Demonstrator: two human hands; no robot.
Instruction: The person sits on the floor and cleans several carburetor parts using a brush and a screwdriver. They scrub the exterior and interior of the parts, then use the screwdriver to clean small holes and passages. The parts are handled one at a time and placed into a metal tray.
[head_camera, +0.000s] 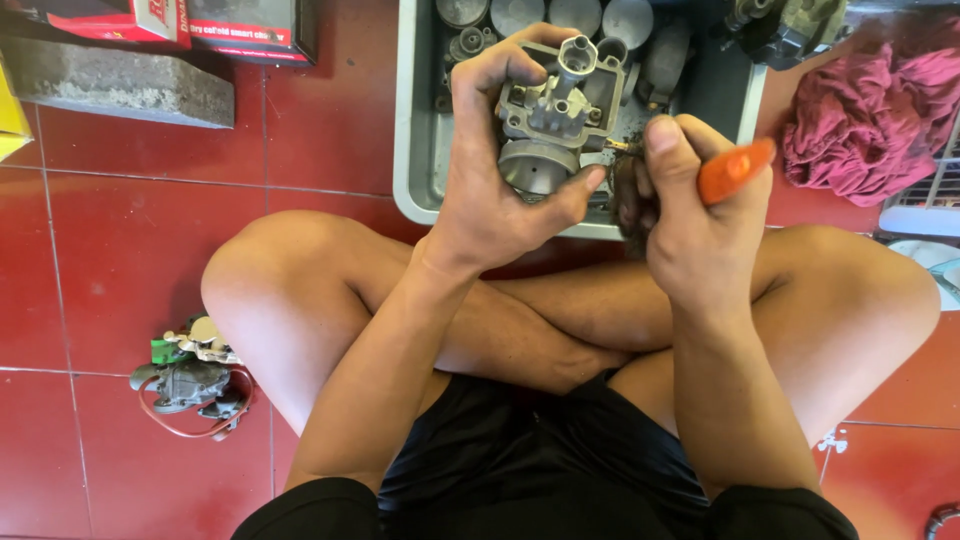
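Note:
My left hand (492, 185) grips a grey metal carburetor body (556, 112), thumb under its round base and fingers curled over the top. My right hand (690, 215) holds an orange-handled screwdriver (735, 170), its tip hidden where it meets the right side of the carburetor beside a small brass fitting (624, 146). Both hands hover above my crossed bare legs, just in front of a grey plastic tray (412, 120).
The tray holds several grey metal parts and caps (628, 20). A crumpled pink rag (868, 115) lies at the right. Another dirty carburetor with a red wire (192, 378) rests on the red tiled floor at the left. A concrete block (120, 85) and boxes sit at upper left.

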